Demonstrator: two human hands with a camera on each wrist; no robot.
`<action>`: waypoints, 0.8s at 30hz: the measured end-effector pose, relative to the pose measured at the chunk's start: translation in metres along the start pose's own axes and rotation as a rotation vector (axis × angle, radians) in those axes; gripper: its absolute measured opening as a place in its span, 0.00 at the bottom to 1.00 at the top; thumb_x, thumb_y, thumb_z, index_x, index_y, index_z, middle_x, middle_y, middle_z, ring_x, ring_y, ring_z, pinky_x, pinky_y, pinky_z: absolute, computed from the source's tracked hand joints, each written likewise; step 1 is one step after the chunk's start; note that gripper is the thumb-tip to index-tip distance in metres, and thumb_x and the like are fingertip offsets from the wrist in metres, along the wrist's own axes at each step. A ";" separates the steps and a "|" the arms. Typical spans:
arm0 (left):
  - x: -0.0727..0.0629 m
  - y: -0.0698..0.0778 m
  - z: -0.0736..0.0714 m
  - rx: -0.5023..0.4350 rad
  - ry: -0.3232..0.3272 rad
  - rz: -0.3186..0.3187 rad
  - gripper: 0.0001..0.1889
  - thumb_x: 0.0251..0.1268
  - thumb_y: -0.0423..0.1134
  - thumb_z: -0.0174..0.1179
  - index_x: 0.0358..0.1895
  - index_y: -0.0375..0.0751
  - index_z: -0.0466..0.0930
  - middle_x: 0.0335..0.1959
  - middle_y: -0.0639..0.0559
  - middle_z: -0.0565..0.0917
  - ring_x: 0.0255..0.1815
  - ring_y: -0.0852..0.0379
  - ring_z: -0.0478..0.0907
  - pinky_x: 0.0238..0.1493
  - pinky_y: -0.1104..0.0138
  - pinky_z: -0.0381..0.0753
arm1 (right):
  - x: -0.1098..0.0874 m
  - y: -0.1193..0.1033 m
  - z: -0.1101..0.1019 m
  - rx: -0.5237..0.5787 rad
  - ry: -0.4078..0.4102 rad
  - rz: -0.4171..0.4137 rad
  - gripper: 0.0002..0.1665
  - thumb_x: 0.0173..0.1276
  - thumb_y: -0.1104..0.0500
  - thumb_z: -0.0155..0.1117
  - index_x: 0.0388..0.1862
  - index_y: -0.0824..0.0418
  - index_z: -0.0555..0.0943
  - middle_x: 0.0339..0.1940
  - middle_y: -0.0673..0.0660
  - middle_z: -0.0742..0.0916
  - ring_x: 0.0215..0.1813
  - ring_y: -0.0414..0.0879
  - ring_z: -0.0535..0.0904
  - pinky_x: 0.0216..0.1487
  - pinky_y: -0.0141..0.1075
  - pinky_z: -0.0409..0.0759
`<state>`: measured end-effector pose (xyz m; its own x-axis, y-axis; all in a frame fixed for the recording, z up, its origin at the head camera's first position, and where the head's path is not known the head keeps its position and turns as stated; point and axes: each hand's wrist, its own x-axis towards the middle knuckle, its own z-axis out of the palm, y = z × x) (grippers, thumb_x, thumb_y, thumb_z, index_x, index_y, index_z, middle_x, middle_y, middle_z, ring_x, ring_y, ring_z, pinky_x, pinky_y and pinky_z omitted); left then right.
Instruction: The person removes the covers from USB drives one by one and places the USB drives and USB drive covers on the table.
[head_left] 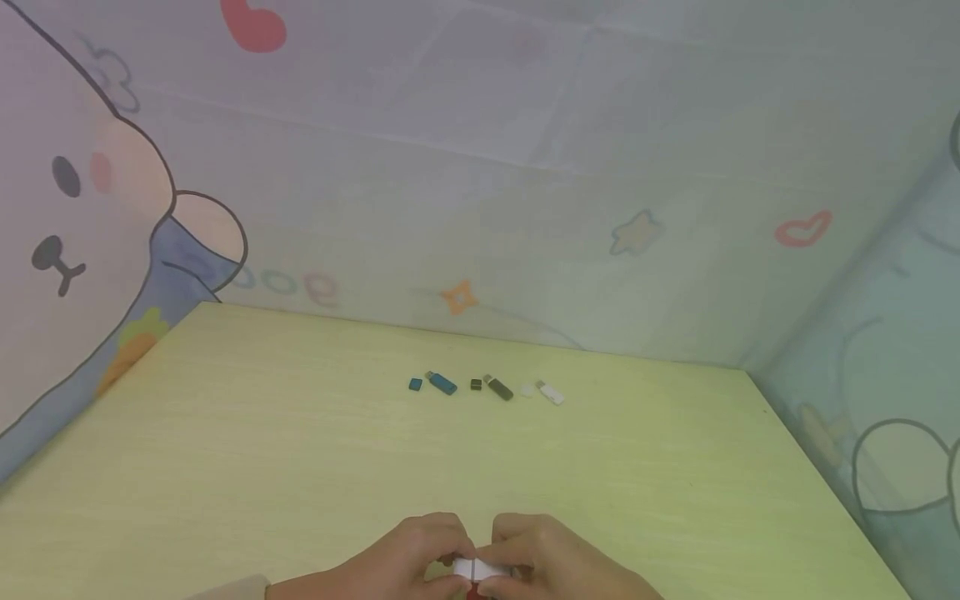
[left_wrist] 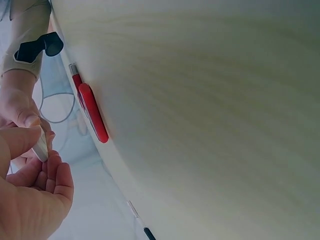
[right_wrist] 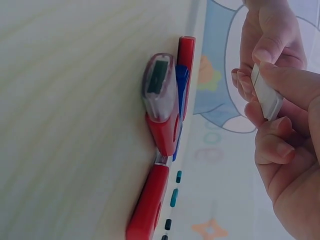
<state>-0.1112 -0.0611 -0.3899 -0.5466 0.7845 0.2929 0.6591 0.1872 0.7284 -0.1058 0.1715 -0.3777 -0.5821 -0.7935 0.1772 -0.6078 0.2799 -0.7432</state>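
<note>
Both hands hold a white USB stick [head_left: 491,571] with a seam across it, low in the middle of the head view. My left hand [head_left: 423,554] pinches its left end between thumb and finger, while my right hand [head_left: 551,558] pinches the right end. In the right wrist view the pale stick [right_wrist: 268,96] sits tilted between the fingertips, above the tabletop. Under the hands, a red thing [head_left: 474,592] shows only in part. The right wrist view has a red piece with a clear end [right_wrist: 160,87] beside other red and blue items.
Farther back on the table [head_left: 300,417] lie a blue USB stick [head_left: 442,383], a black one [head_left: 498,387] and a white one [head_left: 552,392], each with a small cap to its left. A printed cloth wall [head_left: 525,208] stands behind the table.
</note>
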 end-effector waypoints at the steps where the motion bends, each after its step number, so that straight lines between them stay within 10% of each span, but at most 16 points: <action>1: 0.000 0.000 0.000 -0.004 0.000 0.000 0.04 0.67 0.32 0.59 0.40 0.39 0.82 0.34 0.58 0.78 0.38 0.72 0.71 0.41 0.74 0.77 | 0.000 0.000 0.000 -0.005 -0.002 -0.002 0.13 0.73 0.54 0.56 0.51 0.50 0.84 0.24 0.48 0.68 0.27 0.27 0.63 0.23 0.23 0.71; 24: 0.002 0.002 -0.003 0.006 0.038 0.106 0.07 0.63 0.26 0.58 0.41 0.37 0.82 0.36 0.54 0.80 0.41 0.69 0.74 0.42 0.74 0.79 | 0.000 -0.001 -0.003 -0.062 0.017 -0.047 0.13 0.73 0.55 0.57 0.52 0.52 0.84 0.22 0.50 0.68 0.27 0.26 0.61 0.23 0.22 0.70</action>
<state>-0.1127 -0.0603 -0.3864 -0.4930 0.7771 0.3912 0.7169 0.1080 0.6888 -0.1067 0.1733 -0.3749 -0.5610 -0.7976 0.2218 -0.6665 0.2762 -0.6924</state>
